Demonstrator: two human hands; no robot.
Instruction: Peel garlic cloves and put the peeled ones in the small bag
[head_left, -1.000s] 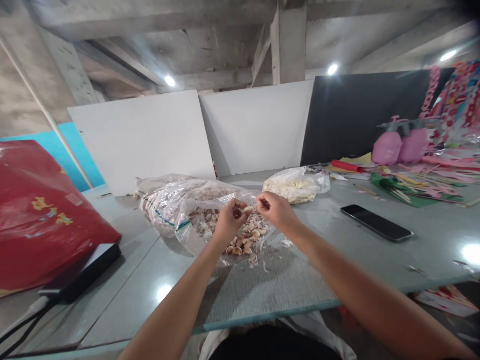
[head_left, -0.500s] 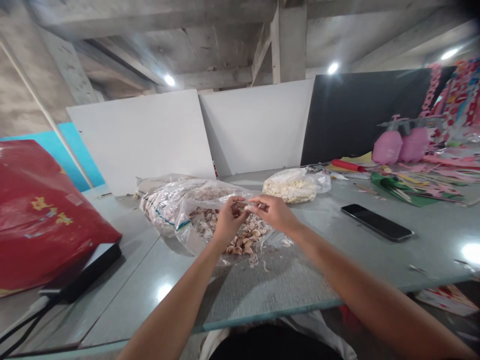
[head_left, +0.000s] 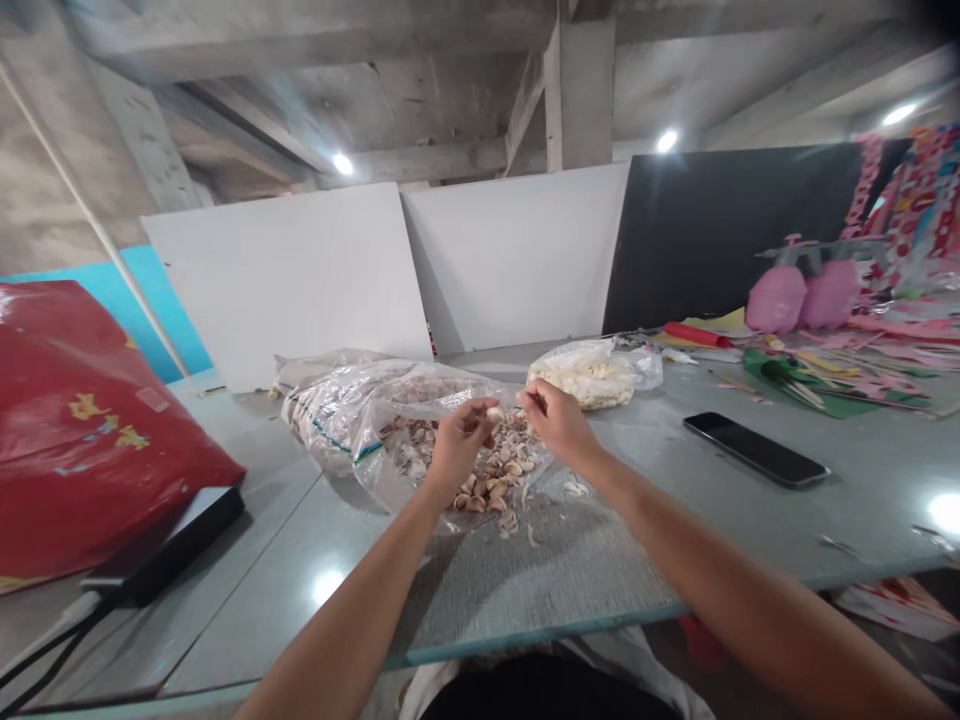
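Note:
My left hand [head_left: 459, 442] pinches a pale garlic clove [head_left: 494, 413] between thumb and fingertips. Slightly apart to its right, my right hand [head_left: 561, 422] is closed in a pinch, with a small whitish bit, perhaps skin, at the fingertips. Both hands hover over a heap of unpeeled garlic cloves [head_left: 491, 487] mixed with loose skins. The heap spills from the mouth of a large clear plastic bag [head_left: 330, 400] lying on the table. Behind my right hand sits a smaller clear bag of peeled cloves [head_left: 585, 375].
On the grey table [head_left: 555, 570], a black phone [head_left: 754, 447] lies to the right. Pink spray bottles [head_left: 776, 298] and paper scraps [head_left: 832, 380] crowd the far right. A red bag [head_left: 97, 430] and a black box with cables [head_left: 169, 545] stand left. White boards [head_left: 517, 255] rise behind.
My hands have parted: the right has drawn slightly away to the right, and the clove now shows plainly in my left fingers. The things on the table stay put.

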